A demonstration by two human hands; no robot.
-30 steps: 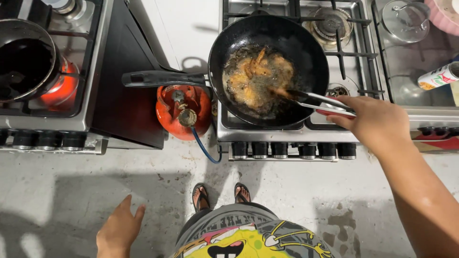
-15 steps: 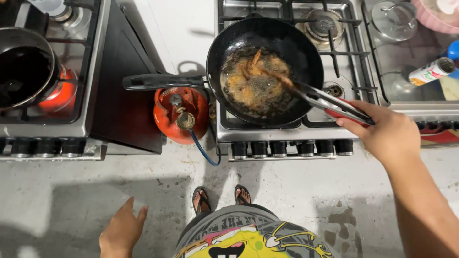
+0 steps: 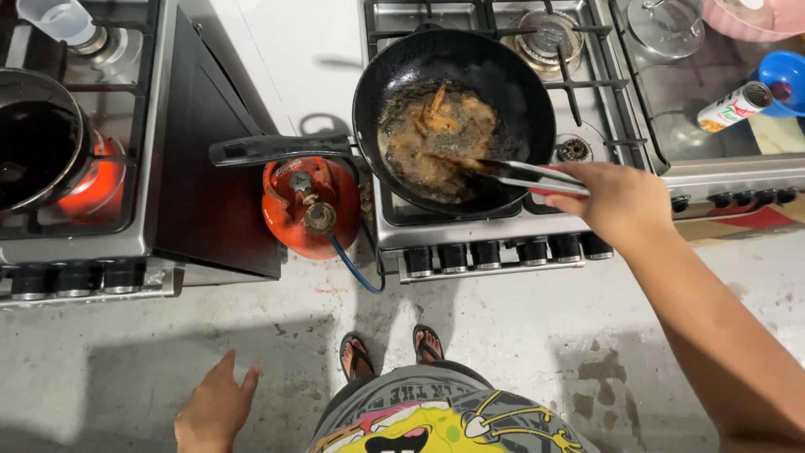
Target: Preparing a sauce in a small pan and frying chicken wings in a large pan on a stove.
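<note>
The food (image 3: 436,138) looks golden and well fried in the pan (image 3: 453,117), right hand (image 3: 616,197) gripping tongs (image 3: 520,174) on a piece, left hand (image 3: 214,411) spread and empty.

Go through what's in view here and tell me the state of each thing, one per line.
Frying pan: on the stove, oil bubbling.
Food: golden, frying in oil.
Tongs: tips in the pan.
Right hand: gripping the tongs.
Left hand: empty, open.
Glass lid: off, lying aside.

The tongs' (image 3: 524,174) handle is hidden inside the right hand (image 3: 616,200). The left hand (image 3: 214,411), pink bowl (image 3: 755,15) and left pot (image 3: 33,151) are cut by the frame's edges.
</note>
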